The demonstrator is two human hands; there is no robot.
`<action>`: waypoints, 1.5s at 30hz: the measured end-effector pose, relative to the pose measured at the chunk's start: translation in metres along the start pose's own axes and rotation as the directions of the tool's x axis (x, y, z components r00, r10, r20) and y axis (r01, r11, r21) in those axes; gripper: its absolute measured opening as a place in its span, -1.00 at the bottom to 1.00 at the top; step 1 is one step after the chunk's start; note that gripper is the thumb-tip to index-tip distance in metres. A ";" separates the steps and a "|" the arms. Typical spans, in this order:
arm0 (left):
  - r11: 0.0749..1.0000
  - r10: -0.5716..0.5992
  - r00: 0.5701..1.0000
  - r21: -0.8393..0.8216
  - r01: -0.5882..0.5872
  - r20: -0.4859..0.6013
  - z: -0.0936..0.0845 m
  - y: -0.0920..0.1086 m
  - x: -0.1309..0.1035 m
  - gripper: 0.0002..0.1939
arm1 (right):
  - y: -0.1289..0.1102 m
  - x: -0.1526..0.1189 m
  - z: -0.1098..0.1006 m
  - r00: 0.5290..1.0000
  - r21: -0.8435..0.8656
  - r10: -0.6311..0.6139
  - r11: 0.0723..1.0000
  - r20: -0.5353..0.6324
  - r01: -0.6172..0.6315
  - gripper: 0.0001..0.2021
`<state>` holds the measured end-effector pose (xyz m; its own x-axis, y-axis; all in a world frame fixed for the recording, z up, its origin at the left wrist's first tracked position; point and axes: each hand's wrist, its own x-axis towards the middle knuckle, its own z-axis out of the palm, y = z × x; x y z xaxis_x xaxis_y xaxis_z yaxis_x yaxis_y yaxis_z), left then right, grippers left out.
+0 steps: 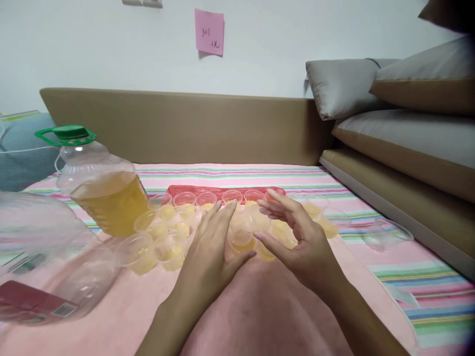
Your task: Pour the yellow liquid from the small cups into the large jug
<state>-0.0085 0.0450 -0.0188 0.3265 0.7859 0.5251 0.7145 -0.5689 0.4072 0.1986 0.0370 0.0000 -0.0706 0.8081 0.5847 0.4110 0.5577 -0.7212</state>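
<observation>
Several clear plastic cups [170, 249] with yellow liquid stand close together in rows on a pink cloth [237, 316]. My left hand [213, 244] is over the front middle of the group, fingers stretched out and thumb apart. Facing it from the other side, my right hand [300, 235] has its fingers spread and thumb pointing inward. Between the two hands is a clear cup [243, 230] that overlaps the cups behind it; whether a fingertip touches it I cannot tell. My hands hide some of the cups.
On the left stands a large bottle [111, 198] of yellow liquid with a green cap. A big clear bottle [89, 287] lies nearer. Red plastic [222, 189] lies behind the cups. A clear cup [388, 235] lies at right, beside stacked cushions [408, 133].
</observation>
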 end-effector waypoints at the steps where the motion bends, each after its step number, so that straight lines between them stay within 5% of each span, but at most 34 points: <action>1: 1.000 -0.007 1.000 0.000 0.007 -0.001 0.000 0.001 0.000 -0.30 | 0.000 0.000 0.000 1.000 -0.002 -0.003 1.000 0.003 0.003 -0.31; 11: 0.999 -0.021 0.999 -0.040 0.020 -0.041 0.007 0.003 0.001 -0.27 | -0.004 -0.001 0.002 1.000 -0.029 -0.020 0.999 0.021 0.020 -0.33; 16: 1.000 -0.006 0.997 0.015 0.008 -0.077 0.002 0.008 0.002 0.03 | -0.002 -0.001 0.002 0.998 -0.005 0.062 0.998 -0.002 -0.062 -0.35; 25: 0.999 -0.038 0.892 -0.028 0.029 -0.449 -0.031 0.013 0.004 -0.94 | 0.018 0.008 -0.015 0.929 0.341 0.349 0.894 -0.123 -0.291 -0.36; 31: 0.995 0.023 0.882 -0.078 -0.068 -0.470 -0.038 0.017 0.002 -0.83 | 0.021 0.009 -0.054 0.870 0.498 0.447 0.815 -0.210 -0.298 -0.63; 36: 0.993 0.110 0.894 0.006 -0.119 -0.434 -0.036 0.020 0.004 -0.88 | 0.035 0.004 -0.103 0.780 0.653 0.501 0.740 -0.375 -0.162 -0.78; 42: 0.991 0.130 0.899 0.041 -0.124 -0.418 -0.033 0.020 0.005 -0.95 | 0.049 -0.014 -0.171 0.488 0.789 0.657 0.603 -0.574 0.117 -0.54; 45: 0.993 0.119 0.908 0.046 -0.110 -0.403 -0.031 0.019 0.004 -0.96 | 0.058 -0.026 -0.197 0.393 0.786 0.688 0.587 -0.611 0.194 -0.51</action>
<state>-0.0125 0.0300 0.0144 0.1320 0.5482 0.8259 0.7021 -0.6398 0.3125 0.4031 0.0106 0.0163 0.8099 0.5852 -0.0395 -0.4868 0.6329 -0.6021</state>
